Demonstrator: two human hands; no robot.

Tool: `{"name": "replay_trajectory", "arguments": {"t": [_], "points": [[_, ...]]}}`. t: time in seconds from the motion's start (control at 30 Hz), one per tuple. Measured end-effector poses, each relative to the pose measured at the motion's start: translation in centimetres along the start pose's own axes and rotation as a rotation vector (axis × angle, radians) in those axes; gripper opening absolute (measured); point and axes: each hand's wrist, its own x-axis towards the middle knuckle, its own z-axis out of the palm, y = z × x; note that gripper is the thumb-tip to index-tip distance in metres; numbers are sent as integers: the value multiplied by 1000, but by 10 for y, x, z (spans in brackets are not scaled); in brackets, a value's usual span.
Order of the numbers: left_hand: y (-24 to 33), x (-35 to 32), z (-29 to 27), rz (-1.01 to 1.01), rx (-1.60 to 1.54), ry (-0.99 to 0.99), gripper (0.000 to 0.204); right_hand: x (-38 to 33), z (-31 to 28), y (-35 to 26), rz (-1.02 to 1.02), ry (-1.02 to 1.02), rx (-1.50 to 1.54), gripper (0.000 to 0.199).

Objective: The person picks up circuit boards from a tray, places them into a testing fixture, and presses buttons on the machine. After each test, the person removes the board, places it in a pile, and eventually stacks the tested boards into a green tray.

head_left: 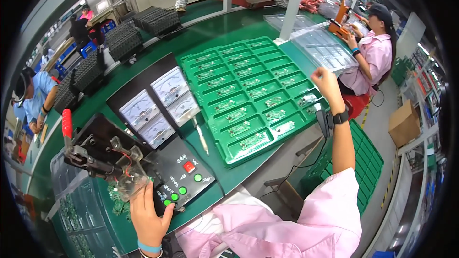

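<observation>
My left hand [147, 215] rests on the front of a black test fixture [143, 162], its fingers on the clear plate where a small green circuit board [117, 199] lies; it grips nothing that I can see. A red-handled clamp lever [67, 124] stands up on the fixture's left. My right hand [326, 81] is raised over the right edge of a green compartment tray [210, 57] filled with several small circuit boards. Its fingers are curled; whether they hold anything is hidden. A wrist strap with a small black device [330, 118] sits on that forearm.
Three analogue meters [160, 105] sit on a black panel behind the fixture. Green and red buttons [189, 172] line its front. Clear plastic trays [320, 48] lie beyond the green tray. Another worker in pink [373, 52] sits at far right, one in blue [36, 98] at left.
</observation>
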Motion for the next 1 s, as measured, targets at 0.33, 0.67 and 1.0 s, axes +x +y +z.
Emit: {"name": "replay_trajectory", "arguments": {"t": [0.33, 0.67, 1.0], "points": [[6, -1, 5, -16, 87, -34, 90, -56, -6, -40, 213, -213, -292, 59], [18, -15, -50, 100, -147, -285, 75, -33, 7, -42, 76, -81, -85, 57], [-9, 87, -73, 250, -527, 728, 70, -96, 5, -155, -356, 34, 240, 51]]}}
